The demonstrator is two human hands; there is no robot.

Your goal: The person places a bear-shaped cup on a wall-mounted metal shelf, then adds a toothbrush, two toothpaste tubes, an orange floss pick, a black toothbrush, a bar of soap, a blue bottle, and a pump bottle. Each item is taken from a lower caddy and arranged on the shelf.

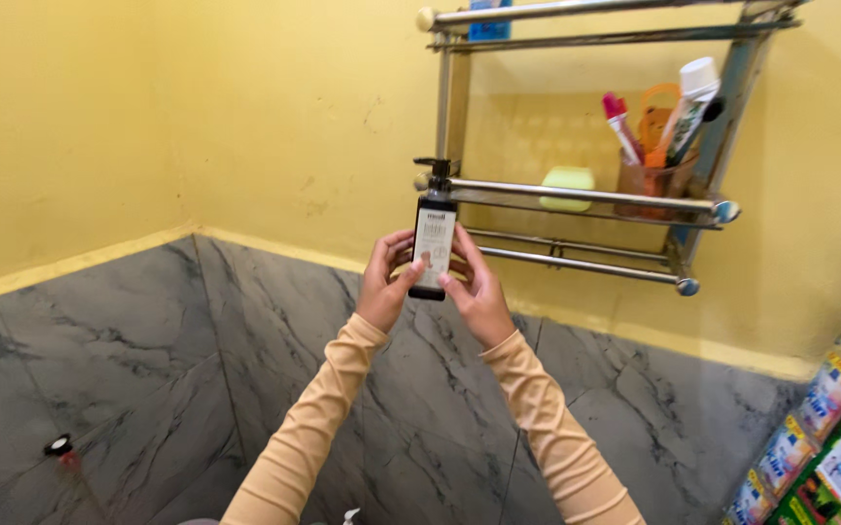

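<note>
Head view: dark pump bottle (434, 233), white label, btwn both hands.

1. Dark pump bottle (434, 233) with a pale rectangular label, upright, held between left hand (388, 282) and right hand (477, 290), just before the metal rack (585, 194).
2. Strip of sachets (828, 428) at lower right edge, hung slantwise; blue, white, yellow and green panels.
3. Small blue package (489, 19) on the top rail, partly cut off.

Both forearms are covered by long, close-fitting sleeves of pale peach knit fabric, finely ribbed. Each sleeve ends in a snug cuff at the wrist. The left hand (385, 282) and right hand (480, 292) are bare, without rings or gloves.
</note>
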